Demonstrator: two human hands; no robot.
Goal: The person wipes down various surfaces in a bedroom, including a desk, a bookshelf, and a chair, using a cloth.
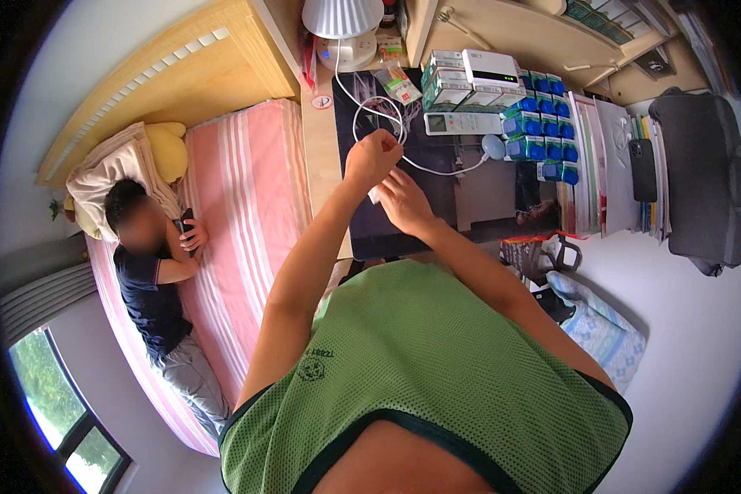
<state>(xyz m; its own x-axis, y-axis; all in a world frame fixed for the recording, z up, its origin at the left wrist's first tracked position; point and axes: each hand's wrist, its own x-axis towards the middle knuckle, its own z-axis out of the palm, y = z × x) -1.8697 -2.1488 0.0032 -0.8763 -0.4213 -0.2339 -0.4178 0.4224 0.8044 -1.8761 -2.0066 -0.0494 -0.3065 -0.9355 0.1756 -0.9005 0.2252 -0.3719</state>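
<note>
My left hand [373,159] is raised over the dark desk mat [376,238], its thumb and fingertips drawn together. Whether anything sits between them is too small to tell. Just below and to its right, my right hand [406,199] points its fingers towards the left one. A small white object [373,196] sticks out at its thumb side, mostly hidden by the hand. Behind my left hand lies a looped white cable [361,111]. It runs from the socket unit beneath the lamp to a round pale blue device [493,148] on the right.
At the back stand a white lamp [343,18], a socket unit [346,52], stacked boxes [447,89] and a white router [491,66]. A remote control [463,123], several blue-capped bottles [540,123] and books [583,167] line the right. A person [151,296] lies on the bed [241,185] with a phone.
</note>
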